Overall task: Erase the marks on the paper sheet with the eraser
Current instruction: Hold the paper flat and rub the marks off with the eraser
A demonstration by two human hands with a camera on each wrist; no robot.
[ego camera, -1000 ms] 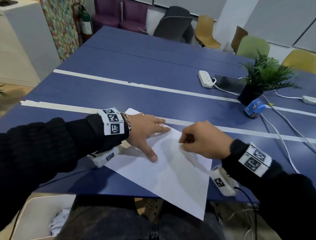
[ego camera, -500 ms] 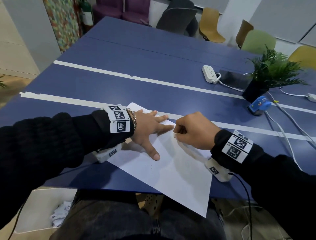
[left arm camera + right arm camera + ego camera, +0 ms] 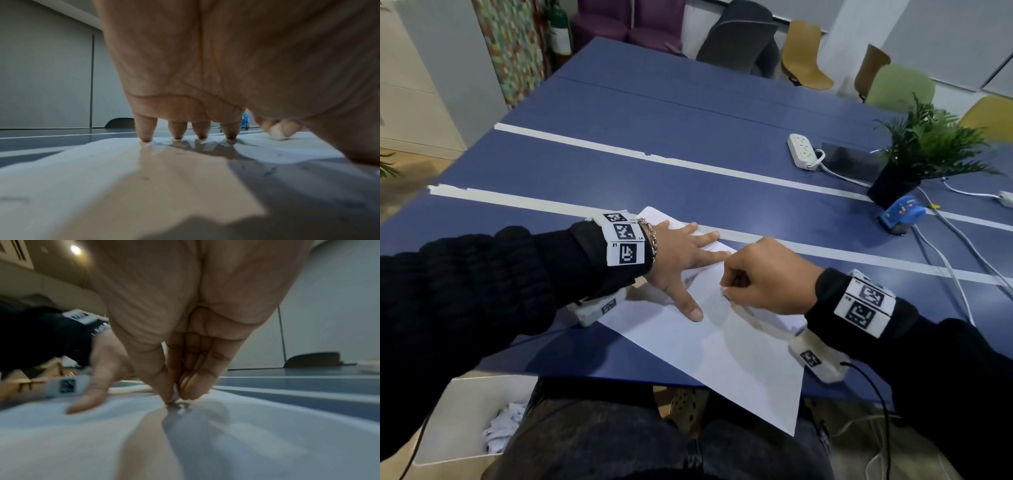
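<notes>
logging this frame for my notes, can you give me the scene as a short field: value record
left hand: left hand lies flat, fingers spread, pressing on the paper sheet
right hand: right hand pinches the eraser, tip on the sheet
paper sheet: lies skewed on the blue table, near corner past the table edge
marks: faint specks visible in the left wrist view
background: potted plant, power strip

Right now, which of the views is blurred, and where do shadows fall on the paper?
Right wrist view: motion-blurred around the right hand pinching the eraser. Left wrist view: sharp at the left hand, finger shadows fanning over the paper. Head view: crisp, evenly lit.
</notes>
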